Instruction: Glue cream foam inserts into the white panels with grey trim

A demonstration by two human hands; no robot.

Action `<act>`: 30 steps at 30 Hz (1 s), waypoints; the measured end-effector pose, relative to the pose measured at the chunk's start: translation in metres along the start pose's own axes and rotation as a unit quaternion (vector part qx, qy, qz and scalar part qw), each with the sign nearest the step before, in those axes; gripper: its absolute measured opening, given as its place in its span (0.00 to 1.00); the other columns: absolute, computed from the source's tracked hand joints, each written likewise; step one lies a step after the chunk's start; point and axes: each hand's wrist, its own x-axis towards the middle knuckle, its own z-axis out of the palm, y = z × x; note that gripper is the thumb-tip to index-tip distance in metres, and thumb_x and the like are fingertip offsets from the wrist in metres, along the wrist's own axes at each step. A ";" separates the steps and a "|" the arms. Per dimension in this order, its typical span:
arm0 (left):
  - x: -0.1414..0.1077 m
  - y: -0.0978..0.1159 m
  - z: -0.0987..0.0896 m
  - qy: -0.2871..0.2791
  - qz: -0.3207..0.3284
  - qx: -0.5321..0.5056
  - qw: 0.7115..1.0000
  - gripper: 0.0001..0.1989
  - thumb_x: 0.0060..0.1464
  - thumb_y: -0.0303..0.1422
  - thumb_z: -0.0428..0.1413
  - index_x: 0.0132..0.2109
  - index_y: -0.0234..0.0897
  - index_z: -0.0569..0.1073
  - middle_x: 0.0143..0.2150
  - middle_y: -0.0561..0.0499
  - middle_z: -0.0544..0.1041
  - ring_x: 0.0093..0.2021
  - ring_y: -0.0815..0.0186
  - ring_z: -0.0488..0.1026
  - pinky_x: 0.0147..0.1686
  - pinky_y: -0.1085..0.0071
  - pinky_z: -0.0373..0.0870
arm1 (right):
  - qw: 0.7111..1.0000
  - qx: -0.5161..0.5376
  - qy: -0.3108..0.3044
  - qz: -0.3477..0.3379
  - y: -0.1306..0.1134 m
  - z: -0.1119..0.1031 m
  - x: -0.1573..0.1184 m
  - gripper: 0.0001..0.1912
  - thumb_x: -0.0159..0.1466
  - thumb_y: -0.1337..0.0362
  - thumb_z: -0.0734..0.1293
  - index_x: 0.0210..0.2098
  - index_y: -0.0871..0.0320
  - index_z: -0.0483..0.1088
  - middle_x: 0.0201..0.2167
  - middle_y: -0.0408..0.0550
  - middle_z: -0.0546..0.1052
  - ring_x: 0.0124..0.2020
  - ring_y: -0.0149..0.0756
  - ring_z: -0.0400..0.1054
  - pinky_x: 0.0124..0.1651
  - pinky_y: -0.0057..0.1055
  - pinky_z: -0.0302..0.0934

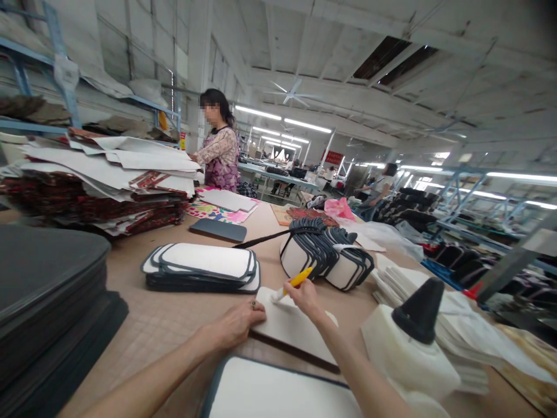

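Observation:
A pale rectangular board (296,325) with rounded corners lies on the table in front of me. My right hand (304,297) grips a brush (300,277) with a yellow handle, its pale tip touching the board's upper left part. At the board's left edge, my left hand (244,323) has its fingers curled and pressed against the edge; a ring shows on one finger. Closer to me lies a larger white panel (278,392) with a dark border, partly behind my right forearm. Just beyond the hands sits a stack of white panels with dark edging (204,261).
Bundled dark-edged pieces (324,252) stand behind the board. A white bottle (404,348) with a black cone cap is at right, beside stacked white sheets (465,331). Dark panels (47,290) are piled left, under a heap of cut sheets (108,174). A person (220,148) stands beyond.

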 end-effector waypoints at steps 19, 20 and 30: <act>0.010 -0.016 0.001 0.040 -0.010 -0.002 0.999 0.12 0.43 0.17 0.43 0.28 0.36 0.66 0.33 0.50 0.71 0.34 0.67 0.67 0.35 0.73 0.61 | 0.998 -0.031 -0.038 -0.043 -0.012 -0.007 -0.032 0.09 0.51 0.63 0.61 0.19 0.59 0.69 0.16 0.41 0.71 0.20 0.29 0.64 0.23 0.23 0.54; 0.010 -0.016 0.001 0.039 -0.010 0.000 0.999 0.12 0.42 0.17 0.43 0.27 0.36 0.66 0.33 0.50 0.71 0.33 0.67 0.67 0.35 0.73 0.62 | 0.998 -0.041 -0.029 -0.035 -0.004 -0.015 -0.036 0.08 0.50 0.64 0.61 0.18 0.59 0.68 0.16 0.41 0.70 0.19 0.29 0.63 0.22 0.23 0.53; 0.008 -0.013 -0.003 0.016 -0.004 0.019 1.000 0.04 0.46 0.26 0.52 0.27 0.37 0.65 0.35 0.51 0.71 0.36 0.64 0.67 0.38 0.71 0.62 | 0.991 -0.111 0.069 0.029 0.037 -0.096 -0.043 0.10 0.53 0.61 0.62 0.20 0.60 0.68 0.17 0.44 0.70 0.24 0.36 0.67 0.26 0.28 0.54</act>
